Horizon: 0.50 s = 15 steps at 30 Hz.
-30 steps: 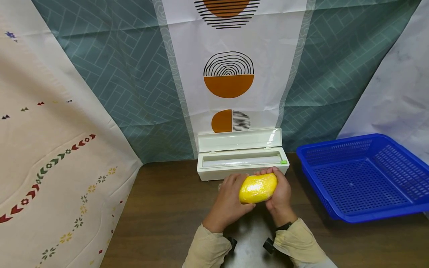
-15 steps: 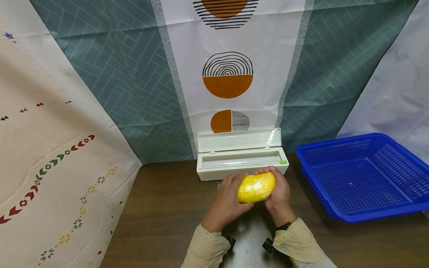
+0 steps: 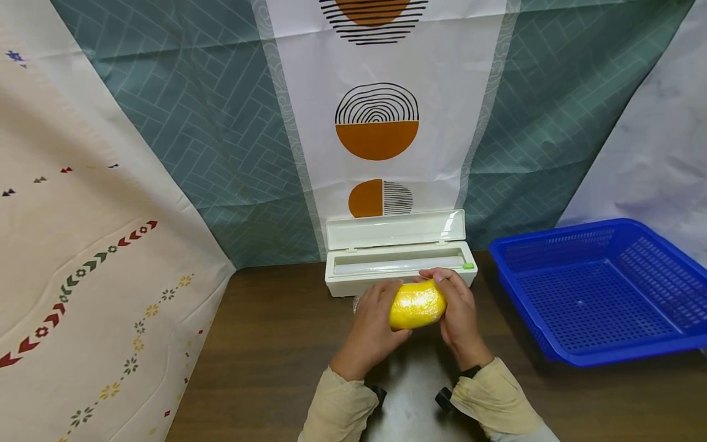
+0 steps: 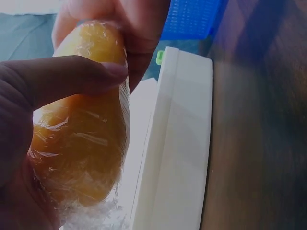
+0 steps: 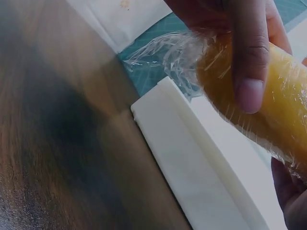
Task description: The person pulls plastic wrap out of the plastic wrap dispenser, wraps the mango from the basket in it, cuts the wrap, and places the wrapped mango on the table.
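A yellow mango (image 3: 417, 305) wrapped tightly in cling film is held up in front of the film box between both hands. My left hand (image 3: 371, 328) grips its left end, the thumb (image 4: 91, 79) lying across the wrapped side. A loose, crumpled tail of cling film (image 5: 172, 52) sticks out past that end, beyond the left hand. At the other end my right hand (image 3: 459, 313) holds the mango, with its fingers over the far side. Behind stands a white cling film dispenser (image 3: 353, 286), lid raised, a film roll (image 3: 397, 266) inside and a green slider (image 3: 468, 266) at its right.
A blue perforated plastic basket (image 3: 607, 358) stands on the right of the brown wooden table (image 3: 265, 356). Patterned cloths (image 3: 232, 153) hang behind and along the left side.
The mango has shifted slightly left and up. The right hand's fingers have moved over its top right end, and more of the film tail shows beside the left hand.
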Each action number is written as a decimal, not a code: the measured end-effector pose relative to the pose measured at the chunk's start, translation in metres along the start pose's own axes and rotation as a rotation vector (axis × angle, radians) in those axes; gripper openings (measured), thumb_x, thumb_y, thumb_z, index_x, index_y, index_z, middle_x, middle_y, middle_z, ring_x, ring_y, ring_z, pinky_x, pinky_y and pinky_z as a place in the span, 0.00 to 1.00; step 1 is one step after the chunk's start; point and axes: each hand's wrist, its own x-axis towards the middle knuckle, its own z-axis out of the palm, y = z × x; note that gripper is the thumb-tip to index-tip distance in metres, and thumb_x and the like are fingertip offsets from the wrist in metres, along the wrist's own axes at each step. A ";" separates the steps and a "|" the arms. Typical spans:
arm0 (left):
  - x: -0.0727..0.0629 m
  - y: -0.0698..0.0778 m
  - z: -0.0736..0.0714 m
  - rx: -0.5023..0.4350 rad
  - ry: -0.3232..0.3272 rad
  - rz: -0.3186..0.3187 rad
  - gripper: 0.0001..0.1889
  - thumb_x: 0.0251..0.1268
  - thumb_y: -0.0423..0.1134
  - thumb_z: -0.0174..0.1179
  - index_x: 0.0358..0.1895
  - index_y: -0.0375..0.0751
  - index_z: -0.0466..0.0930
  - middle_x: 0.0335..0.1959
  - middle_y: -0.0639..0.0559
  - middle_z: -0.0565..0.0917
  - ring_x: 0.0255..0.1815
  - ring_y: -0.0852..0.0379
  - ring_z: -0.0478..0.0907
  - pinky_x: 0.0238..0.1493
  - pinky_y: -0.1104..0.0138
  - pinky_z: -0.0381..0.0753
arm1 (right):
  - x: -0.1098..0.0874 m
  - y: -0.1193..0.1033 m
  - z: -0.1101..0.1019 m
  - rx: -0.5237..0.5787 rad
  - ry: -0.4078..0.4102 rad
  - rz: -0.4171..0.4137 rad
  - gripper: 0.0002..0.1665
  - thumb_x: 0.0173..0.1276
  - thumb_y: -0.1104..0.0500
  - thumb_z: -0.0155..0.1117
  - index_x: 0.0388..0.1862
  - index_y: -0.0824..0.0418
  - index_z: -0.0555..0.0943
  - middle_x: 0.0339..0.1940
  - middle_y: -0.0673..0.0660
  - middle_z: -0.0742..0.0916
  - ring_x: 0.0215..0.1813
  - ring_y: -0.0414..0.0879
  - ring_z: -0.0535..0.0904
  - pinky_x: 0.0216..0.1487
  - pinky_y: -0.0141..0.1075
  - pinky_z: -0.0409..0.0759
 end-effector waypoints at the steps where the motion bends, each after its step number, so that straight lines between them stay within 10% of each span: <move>1: 0.000 0.000 0.000 0.000 0.000 0.001 0.46 0.47 0.40 0.84 0.73 0.41 0.71 0.67 0.43 0.75 0.67 0.44 0.72 0.69 0.49 0.70 | 0.000 0.000 0.001 -0.004 -0.002 0.010 0.17 0.83 0.61 0.52 0.53 0.78 0.74 0.49 0.61 0.86 0.50 0.50 0.88 0.53 0.41 0.86; 10: 0.000 0.001 -0.006 -0.047 -0.035 -0.007 0.53 0.49 0.46 0.83 0.79 0.42 0.63 0.73 0.44 0.70 0.83 0.40 0.54 0.79 0.44 0.55 | 0.000 0.000 0.005 -0.013 0.078 0.011 0.10 0.82 0.66 0.50 0.47 0.75 0.74 0.39 0.58 0.89 0.44 0.50 0.87 0.47 0.39 0.87; 15: 0.001 0.007 -0.005 -0.147 0.123 -0.014 0.34 0.69 0.49 0.69 0.73 0.40 0.71 0.69 0.44 0.76 0.81 0.42 0.59 0.78 0.44 0.57 | -0.002 -0.002 0.007 -0.001 0.128 -0.006 0.09 0.82 0.65 0.51 0.46 0.73 0.75 0.39 0.58 0.89 0.43 0.50 0.87 0.46 0.39 0.88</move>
